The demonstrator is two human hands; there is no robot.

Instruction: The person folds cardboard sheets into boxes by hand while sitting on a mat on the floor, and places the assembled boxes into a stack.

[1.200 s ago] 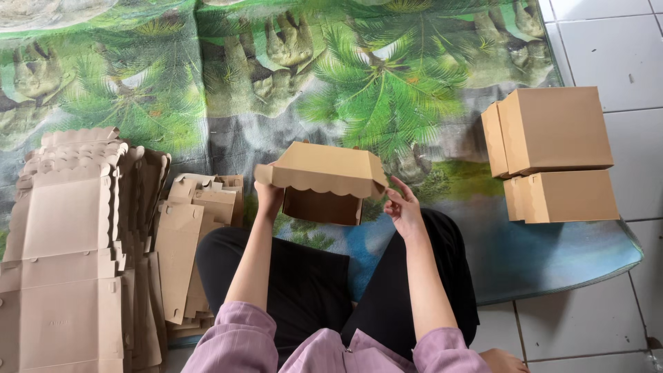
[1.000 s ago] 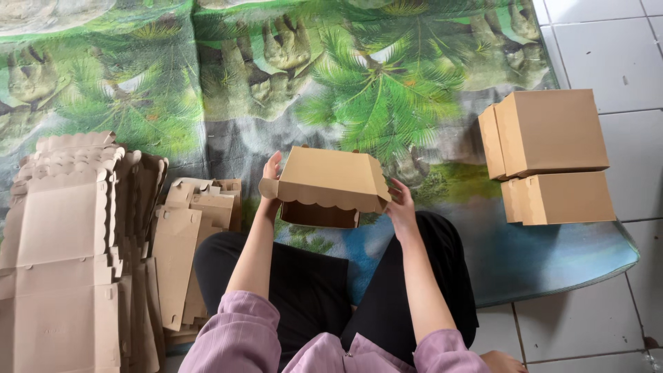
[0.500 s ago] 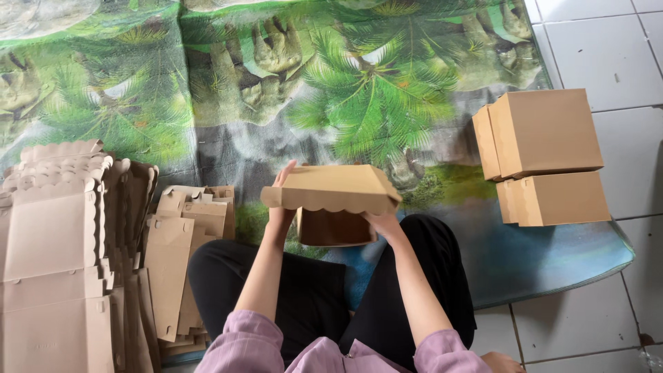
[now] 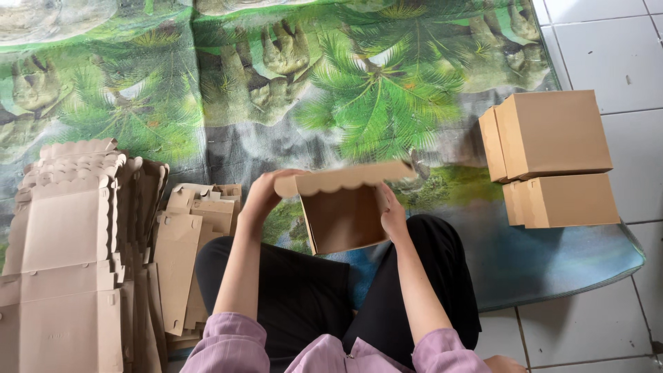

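A brown cardboard box (image 4: 343, 220) with a scallop-edged lid stands tilted above my lap, its open inside facing me. My left hand (image 4: 261, 195) grips the lid's left end. My right hand (image 4: 391, 211) holds the box's right wall. The lid is raised and nearly level above the box body.
Flat unfolded cardboard blanks (image 4: 65, 255) are stacked at the left, with a smaller pile (image 4: 190, 235) beside my left knee. Two folded closed boxes (image 4: 552, 135) sit at the right on the palm-print mat (image 4: 359, 90). White floor tiles (image 4: 615, 55) lie beyond the mat's right edge.
The box has turned so its open inside now faces me, with the lid lifted. Both hands stayed on it and moved slightly down toward my lap.
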